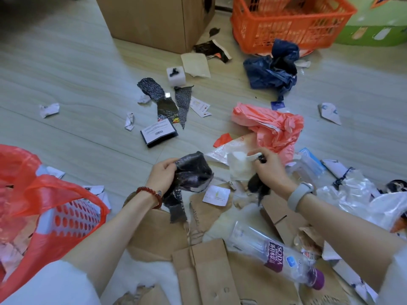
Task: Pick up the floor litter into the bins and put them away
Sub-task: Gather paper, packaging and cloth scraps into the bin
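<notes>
Left grip [164, 176] clutching dark wrapper [192, 172]; right grip [269, 170] pinching white scrap [239, 166]; risking dropped pieces reaching toward the red-lined bin [66, 214].

The bin [66, 219] left of the left hand [164, 176] is cut off by the edge; the right hand [269, 170] hides a dark scrap [257, 186] partly.

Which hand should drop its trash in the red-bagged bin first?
Probably the left hand. It already grips a dark mesh wrapper, and the red-lined bin sits right beside that arm. The right hand, pinching white paper scraps, is farther off, across the litter.
</notes>
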